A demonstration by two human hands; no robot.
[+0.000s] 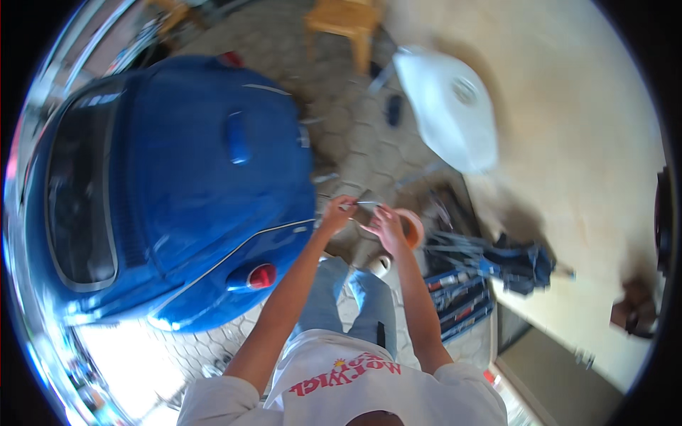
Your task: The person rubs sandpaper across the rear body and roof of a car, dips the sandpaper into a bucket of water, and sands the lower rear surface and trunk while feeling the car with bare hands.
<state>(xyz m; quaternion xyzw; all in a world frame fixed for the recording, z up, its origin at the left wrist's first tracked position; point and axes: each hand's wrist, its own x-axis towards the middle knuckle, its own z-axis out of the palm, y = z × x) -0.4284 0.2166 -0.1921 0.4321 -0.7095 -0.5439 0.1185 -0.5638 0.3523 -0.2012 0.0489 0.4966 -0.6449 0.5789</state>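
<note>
Both arms reach forward, and the hands are close together in the middle of the view. My left hand (339, 211) has its fingers closed in a pinch at one end of a thin pale strip (367, 203). At the strip's other end, my right hand (387, 224) pinches with thumb and fingers. What the strip is made of is too blurred to tell. An orange ring (414, 228), like a roll of tape, sits against the right wrist; whether it hangs on the arm or lies behind it, I cannot tell. Below the hands is a cream-coloured roll (381, 266).
A blue rounded car (206, 163) with a red tail light (261, 276) fills the left. To the right, a white motorcycle fuel tank (447, 106) stands by a pale wooden tabletop (568, 128). Tool trays (458, 302) lie below dark tools (515, 263). A wooden stool (344, 18) stands beyond on paving.
</note>
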